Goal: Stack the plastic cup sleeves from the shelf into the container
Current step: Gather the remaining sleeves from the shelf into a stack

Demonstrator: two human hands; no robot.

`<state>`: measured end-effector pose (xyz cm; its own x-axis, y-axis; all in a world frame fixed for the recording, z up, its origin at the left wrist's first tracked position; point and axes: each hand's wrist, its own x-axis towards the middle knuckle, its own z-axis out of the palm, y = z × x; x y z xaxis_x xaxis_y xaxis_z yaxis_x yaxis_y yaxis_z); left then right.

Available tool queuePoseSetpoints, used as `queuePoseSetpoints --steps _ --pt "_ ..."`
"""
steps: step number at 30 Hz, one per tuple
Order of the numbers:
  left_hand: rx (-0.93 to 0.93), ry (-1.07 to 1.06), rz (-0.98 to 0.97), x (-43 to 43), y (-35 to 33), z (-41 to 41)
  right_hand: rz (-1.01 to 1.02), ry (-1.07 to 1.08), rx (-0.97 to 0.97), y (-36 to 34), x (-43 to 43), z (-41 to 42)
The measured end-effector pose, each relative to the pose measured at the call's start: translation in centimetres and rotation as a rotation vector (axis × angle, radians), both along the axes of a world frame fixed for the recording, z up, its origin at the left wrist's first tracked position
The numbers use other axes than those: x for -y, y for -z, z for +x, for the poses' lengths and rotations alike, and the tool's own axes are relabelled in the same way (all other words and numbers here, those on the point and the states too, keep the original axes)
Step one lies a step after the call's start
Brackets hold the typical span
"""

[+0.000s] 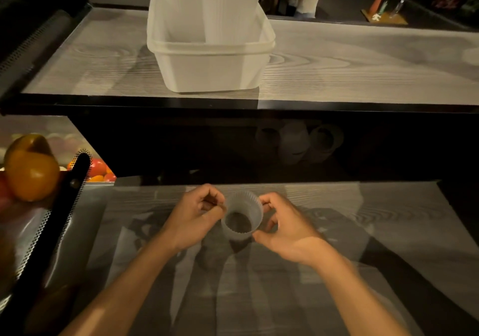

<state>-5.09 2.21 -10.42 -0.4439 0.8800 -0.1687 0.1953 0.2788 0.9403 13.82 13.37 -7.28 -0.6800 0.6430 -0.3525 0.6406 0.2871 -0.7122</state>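
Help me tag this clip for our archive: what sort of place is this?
Probably a food-service counter, perhaps a café. A white container stands on a wood-grain counter, a bell pepper and tomatoes lie in a display, and the left hand and right hand hold a plastic cup sleeve.

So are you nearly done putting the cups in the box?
Partly. A tall stack already stands in the white container. The left hand and right hand hold one cup sleeve over the lower shelf. A few more sleeves show dimly in the dark behind, not yet stacked.
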Motion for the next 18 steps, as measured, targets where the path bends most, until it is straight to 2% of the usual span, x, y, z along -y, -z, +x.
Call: queuePoseSetpoints --steps 4,9,13,15,18 --pt "0.003 -0.007 -0.116 0.0 1.1 0.4 -0.012 -0.055 0.041 1.0 -0.1 0.6" --pt "-0.005 0.069 -0.130 -2.1 1.1 1.7 -0.094 -0.010 0.013 1.6 -2.0 2.1" --pt "0.084 0.089 -0.229 -5.5 0.4 3.0 -0.076 -0.026 0.145 2.0 -5.2 4.2" --pt "0.041 0.071 -0.275 -7.6 0.4 3.1 -0.028 0.054 0.148 2.0 -7.3 4.7" --pt "-0.038 0.015 -0.283 -10.9 0.2 3.4 -0.001 0.218 0.032 1.4 -10.3 4.2"
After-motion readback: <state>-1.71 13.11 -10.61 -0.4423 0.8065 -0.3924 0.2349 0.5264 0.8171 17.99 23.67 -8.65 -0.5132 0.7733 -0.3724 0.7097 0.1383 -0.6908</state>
